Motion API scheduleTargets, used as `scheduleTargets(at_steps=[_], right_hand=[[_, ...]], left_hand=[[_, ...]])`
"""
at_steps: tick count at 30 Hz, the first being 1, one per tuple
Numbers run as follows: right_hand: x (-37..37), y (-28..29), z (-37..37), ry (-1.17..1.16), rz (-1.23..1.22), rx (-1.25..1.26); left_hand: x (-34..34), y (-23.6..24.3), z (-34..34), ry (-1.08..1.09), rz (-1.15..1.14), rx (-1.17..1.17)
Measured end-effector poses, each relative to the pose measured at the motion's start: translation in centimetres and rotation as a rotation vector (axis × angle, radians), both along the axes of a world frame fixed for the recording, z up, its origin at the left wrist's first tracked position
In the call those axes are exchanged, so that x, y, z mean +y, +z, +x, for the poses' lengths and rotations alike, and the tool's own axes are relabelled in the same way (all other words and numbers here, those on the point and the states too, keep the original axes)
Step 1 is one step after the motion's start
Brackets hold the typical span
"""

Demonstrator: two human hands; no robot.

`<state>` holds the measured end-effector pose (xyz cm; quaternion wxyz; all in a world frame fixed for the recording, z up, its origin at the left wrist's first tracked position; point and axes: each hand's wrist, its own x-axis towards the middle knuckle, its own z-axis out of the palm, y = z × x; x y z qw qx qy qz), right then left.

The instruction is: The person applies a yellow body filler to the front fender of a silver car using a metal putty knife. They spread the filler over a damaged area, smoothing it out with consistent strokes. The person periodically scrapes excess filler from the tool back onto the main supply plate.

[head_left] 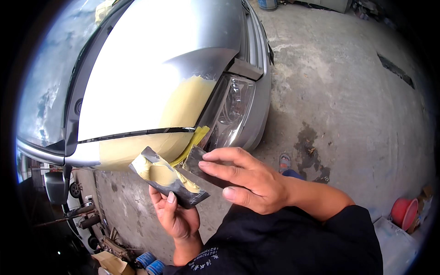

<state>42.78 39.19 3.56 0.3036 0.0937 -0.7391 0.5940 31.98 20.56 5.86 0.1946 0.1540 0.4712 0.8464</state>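
My left hand [178, 220] grips a dark, flat putty board [190, 198] from below, thumb on its near edge. Pale yellow putty [162, 174] lies in smeared lumps on top of it. Pinched in the fingers of my right hand [259, 183] is a dark putty spreader [195, 159], tilted beside the board; I cannot tell whether the two touch. Just beyond is a silver car's front corner, with yellow putty on the hood [185, 101] and the fender [126, 151]. Yellow masking material [196, 141] edges the clear headlight [233, 98].
A side mirror [56, 188] juts out at the left. Blue cans [145, 260] and a cardboard box [112, 263] stand at the lower left. A red basin [404, 213] is at the right; a blue bucket [267, 4] stands far off on the stained concrete floor [348, 101].
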Motion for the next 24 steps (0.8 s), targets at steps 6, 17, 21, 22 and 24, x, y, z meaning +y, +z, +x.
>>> scheduleTargets(at_steps=[6, 17, 21, 22, 24], right_hand=[[1.1, -3.4, 2.3, -0.055, 0.419, -0.125], [4.1, -5.3, 5.0, 0.723, -1.067, -0.300], [3.1, -6.6, 2.1, 0.858, -0.935, -0.347], [3.6, -6.2, 1.7, 0.823, -1.005, -0.366], [4.9, -5.3, 0.9, 0.734, -1.042, -0.445]], left_hand=[[0.8, 1.3, 0.8, -0.015, 0.073, 0.090], [2.9, 0.7, 3.8, -0.103, 0.078, -0.282], [4.1, 0.8, 6.1, -0.151, 0.010, -0.390], [4.3, 1.2, 6.4, -0.134, -0.002, -0.403], [3.4, 1.2, 6.8, -0.099, 0.000, -0.364]])
